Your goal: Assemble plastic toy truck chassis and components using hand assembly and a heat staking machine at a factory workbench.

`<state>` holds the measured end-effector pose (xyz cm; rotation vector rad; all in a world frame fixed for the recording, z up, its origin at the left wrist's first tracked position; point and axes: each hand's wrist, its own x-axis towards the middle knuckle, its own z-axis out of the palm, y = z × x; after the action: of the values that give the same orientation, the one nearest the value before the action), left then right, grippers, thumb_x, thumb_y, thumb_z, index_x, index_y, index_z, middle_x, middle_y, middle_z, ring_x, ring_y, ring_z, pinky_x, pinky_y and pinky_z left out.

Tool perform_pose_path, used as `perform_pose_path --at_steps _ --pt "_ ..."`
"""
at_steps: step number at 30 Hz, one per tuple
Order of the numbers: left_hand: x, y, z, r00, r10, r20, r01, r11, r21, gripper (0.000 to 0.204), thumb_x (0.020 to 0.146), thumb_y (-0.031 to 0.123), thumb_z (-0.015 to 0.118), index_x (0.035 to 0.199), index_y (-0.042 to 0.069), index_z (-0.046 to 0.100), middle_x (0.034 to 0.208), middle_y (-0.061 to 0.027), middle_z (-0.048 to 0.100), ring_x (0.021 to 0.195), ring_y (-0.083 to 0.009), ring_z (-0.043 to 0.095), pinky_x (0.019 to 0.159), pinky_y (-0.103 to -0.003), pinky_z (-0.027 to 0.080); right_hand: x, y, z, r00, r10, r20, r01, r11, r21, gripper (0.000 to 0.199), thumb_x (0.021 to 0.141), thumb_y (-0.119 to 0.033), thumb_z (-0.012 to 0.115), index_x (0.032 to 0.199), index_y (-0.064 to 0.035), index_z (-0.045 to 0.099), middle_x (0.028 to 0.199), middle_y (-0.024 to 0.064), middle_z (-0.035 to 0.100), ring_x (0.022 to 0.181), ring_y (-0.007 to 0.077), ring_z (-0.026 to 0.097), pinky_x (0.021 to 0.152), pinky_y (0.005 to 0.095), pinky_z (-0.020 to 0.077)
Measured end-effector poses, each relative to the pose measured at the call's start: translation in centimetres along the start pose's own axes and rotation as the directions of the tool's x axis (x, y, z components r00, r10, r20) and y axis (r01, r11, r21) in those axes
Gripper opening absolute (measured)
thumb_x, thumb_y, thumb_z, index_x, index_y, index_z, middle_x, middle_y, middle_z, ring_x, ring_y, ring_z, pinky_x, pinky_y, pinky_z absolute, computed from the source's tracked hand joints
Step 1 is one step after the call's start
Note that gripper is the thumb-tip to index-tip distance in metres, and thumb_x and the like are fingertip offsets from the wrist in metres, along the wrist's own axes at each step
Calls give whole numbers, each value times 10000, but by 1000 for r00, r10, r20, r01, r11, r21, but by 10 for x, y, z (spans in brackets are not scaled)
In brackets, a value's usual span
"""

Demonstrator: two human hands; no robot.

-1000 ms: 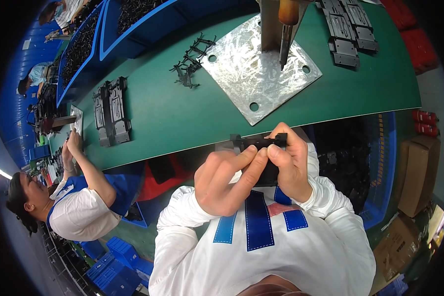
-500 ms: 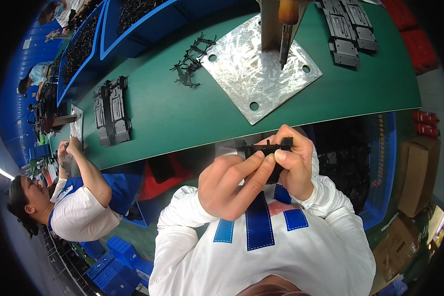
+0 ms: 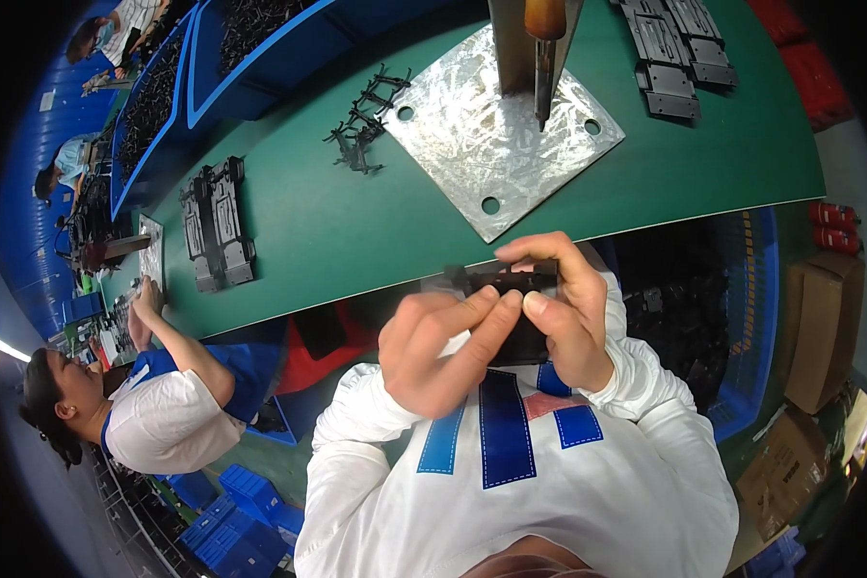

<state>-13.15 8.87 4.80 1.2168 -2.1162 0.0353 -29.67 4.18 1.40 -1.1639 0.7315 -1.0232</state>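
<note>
Between my two hands, just off the near edge of the green table, is a dark black plastic part, partly covered by fingers and blurred. My left hand pinches it from the left with thumb and fingertips. On the right, my right hand curls round its other end, index finger over the top and thumb at the front. Beyond them on the table lies a square metal plate, with a pointed tool with an orange-brown handle above it. Several small black frame-like parts lie left of the plate.
Black panel-like parts rest at the table's left and far right. Blue bins of small black pieces line the back left. A blue crate stands below at right, by a cardboard box. A co-worker sits at left.
Both hands stay closed on the black part, which has turned slightly and dropped a little behind the fingers. My right index finger has lifted and stretched leftward. The view has shifted slightly.
</note>
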Motion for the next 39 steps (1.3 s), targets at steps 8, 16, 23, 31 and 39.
perform_pose_path --at_steps 8,16,23,31,39 --pt "-2 -9 14 985 -142 -99 135 988 -74 486 559 -158 699 995 53 733 959 -59 635 732 -197 582 628 -286 510 9 -4 -3 999 -33 24 35 995 -91 367 829 -131 480 1136 56 554 829 170 656 711 209 666 675 289 500" --pt "3 -5 19 952 -286 -109 267 949 -166 460 566 -160 738 978 44 738 811 -39 626 670 -185 567 599 -279 481 6 -1 -3 1000 0 8 1 997 -74 375 824 -114 444 1135 66 551 852 194 660 747 246 684 704 316 504" --pt "3 -7 20 956 -282 -81 265 949 -170 462 562 -143 755 988 37 744 762 -30 587 648 -172 542 575 -274 467 7 -14 -9 994 81 79 -68 985 -156 382 813 -113 444 1126 78 551 881 208 658 775 293 690 715 320 508" --pt "5 -8 18 959 -279 -48 266 946 -187 465 553 -129 759 987 40 743 773 -33 600 648 -175 543 575 -275 468 6 -10 -11 978 175 117 -151 970 -190 531 731 -153 423 1182 94 554 1084 199 661 991 253 649 914 321 479" --pt "3 -9 19 972 -230 -38 222 964 -147 462 558 -140 745 982 43 743 779 -26 599 651 -179 542 568 -277 463 6 -14 -11 971 216 106 -201 970 -139 493 771 -163 416 1174 77 568 1043 170 670 940 199 644 855 293 487"
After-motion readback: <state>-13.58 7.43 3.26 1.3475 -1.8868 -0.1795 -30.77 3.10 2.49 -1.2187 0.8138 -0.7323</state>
